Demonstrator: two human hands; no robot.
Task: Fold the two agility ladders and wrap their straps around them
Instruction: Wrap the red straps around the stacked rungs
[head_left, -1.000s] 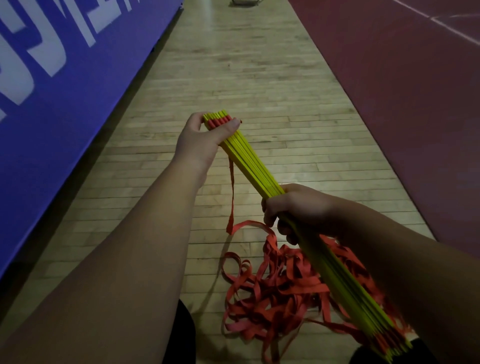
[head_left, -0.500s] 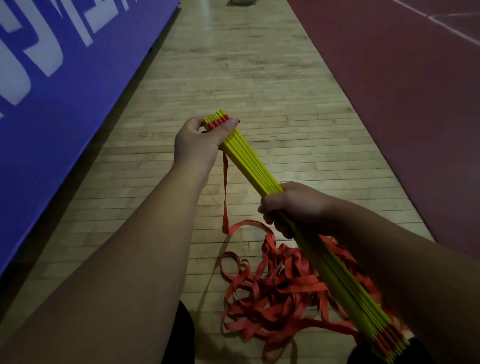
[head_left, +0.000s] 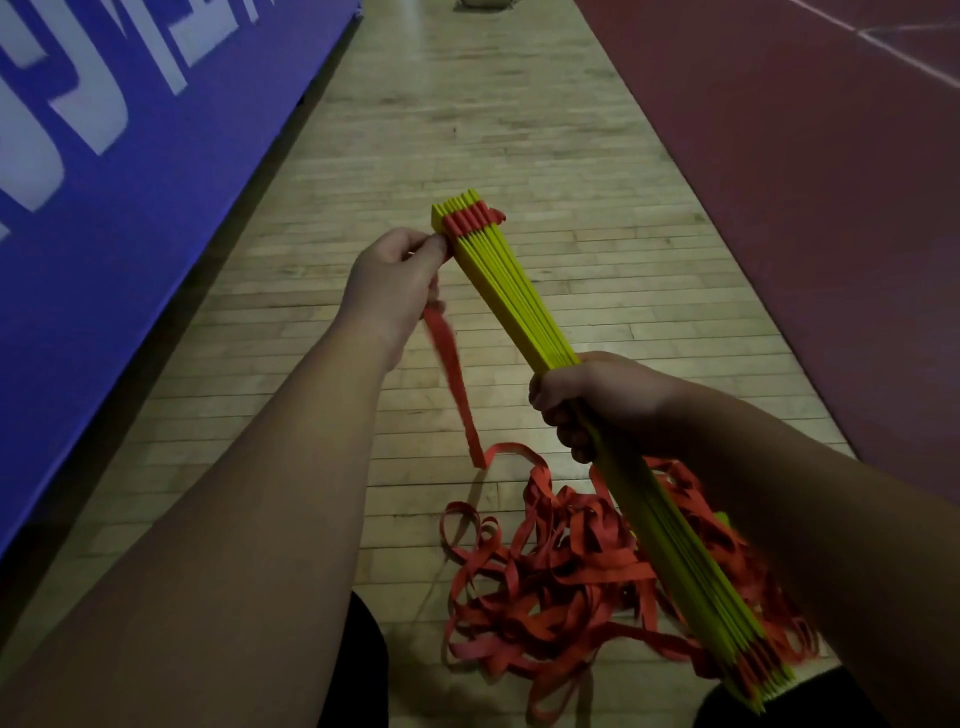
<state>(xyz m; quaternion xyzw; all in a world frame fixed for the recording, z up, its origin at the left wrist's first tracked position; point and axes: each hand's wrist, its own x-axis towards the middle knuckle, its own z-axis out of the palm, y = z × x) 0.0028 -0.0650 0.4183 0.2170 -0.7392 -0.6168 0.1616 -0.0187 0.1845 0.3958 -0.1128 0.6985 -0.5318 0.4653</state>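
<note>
Your left hand sits just left of the middle of the frame, with the forearm running up to it from the lower left corner. The back of the hand faces the camera. The fingers are curled in, with thumb and fingertips bunched tight against the side of the rung bundle, just under the red loops at its far end. A red strap drops out from under that hand, so you're pinching it there. It hangs down, kinks at the floor and runs into the strap pile heaped at the lower middle.

Your right hand is right of centre, forearm coming in from the lower right. Its fingers are wrapped right round the bundle about halfway along, a full fist grip with the fingertips curling under on the left side.

The bundle itself is yellow rungs stacked flat together. It's held off the floor on a slant, from the upper middle of the frame down to the lower right corner, where the near end shows more red loops.

The wooden floor runs up the centre, with a blue wall pad with white lettering on the left and a dark red court surface on the right.
</note>
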